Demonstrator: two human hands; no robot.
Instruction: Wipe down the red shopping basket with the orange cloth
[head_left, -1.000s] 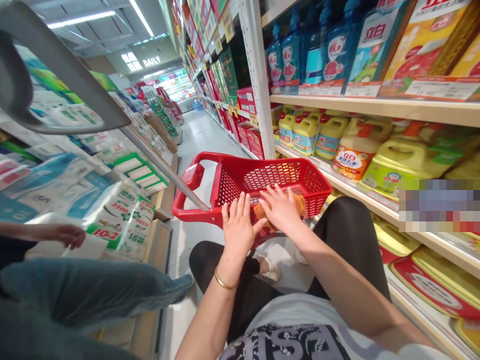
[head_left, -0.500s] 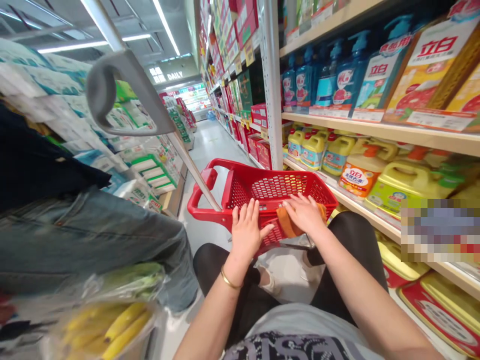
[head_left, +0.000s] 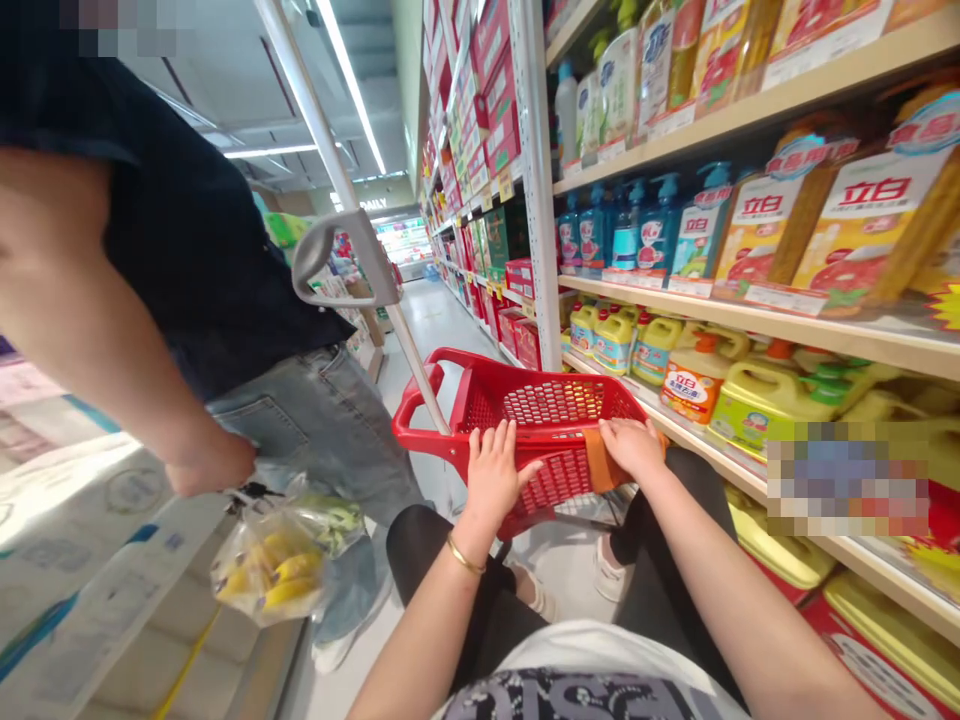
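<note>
A red mesh shopping basket (head_left: 544, 420) on wheels stands in front of me, with a grey telescopic pull handle (head_left: 345, 258) rising from its left end. My left hand (head_left: 495, 475) lies on the basket's near rim, fingers spread and a gold bangle on the wrist. My right hand (head_left: 634, 448) grips the rim at the right, just beside an orange strap (head_left: 598, 460) draped over the basket's side. The basket's inside looks bare of goods from this angle.
Close on the left, a person (head_left: 187, 250) in a dark shirt and jeans holds a plastic bag of bananas (head_left: 270, 565). Shelves of yellow detergent jugs (head_left: 615, 340) and boxed products run along the right. A tiled aisle floor (head_left: 431, 320) stretches ahead.
The view has swung left and the shelves appear further off. The person with the bananas has moved in beside me, and the bag now hangs nearer my basket. My hands stay on the rim.
</note>
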